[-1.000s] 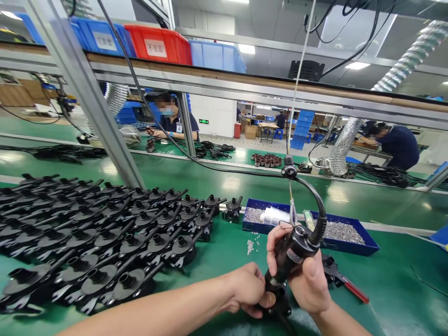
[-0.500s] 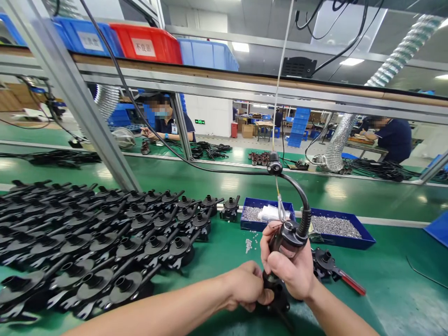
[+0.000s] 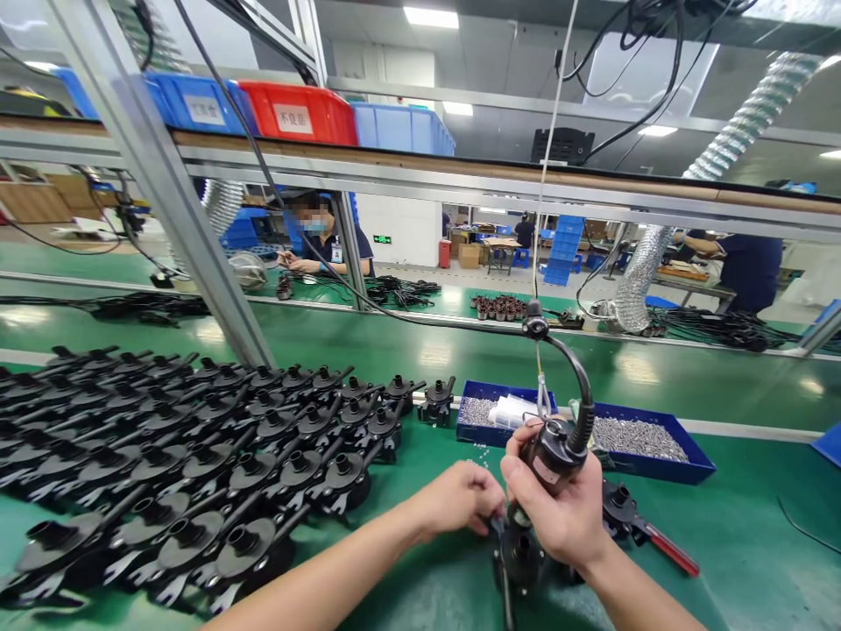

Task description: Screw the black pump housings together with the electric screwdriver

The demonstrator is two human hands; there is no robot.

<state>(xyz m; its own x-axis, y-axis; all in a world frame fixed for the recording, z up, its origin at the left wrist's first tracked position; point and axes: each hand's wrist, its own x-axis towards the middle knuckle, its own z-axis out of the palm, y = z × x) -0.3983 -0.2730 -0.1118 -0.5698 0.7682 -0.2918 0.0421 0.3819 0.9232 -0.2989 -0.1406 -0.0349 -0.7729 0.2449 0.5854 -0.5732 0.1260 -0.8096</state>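
My right hand is wrapped round a black electric screwdriver, which hangs upright from a cord with its cable curving over the top. Its lower end is hidden behind my hand, just above a black round housing with a collar and a long arm. At the left edge of that housing, the curled fingers of my left hand pinch its fork-shaped tab. To the right, partly behind my right wrist, lies another black housing with red-handled pliers against it.
Rows of similar black housings cover the left of the green bench. Two blue trays, one with small nuts and a white packet, one with screws, stand behind my hands. Loose nuts lie nearby. A metal post rises at left.
The housing has turned so that its arm points toward me. My left hand has shifted up and back to its left edge. The screwdriver remains in my right hand; the view has tilted slightly.
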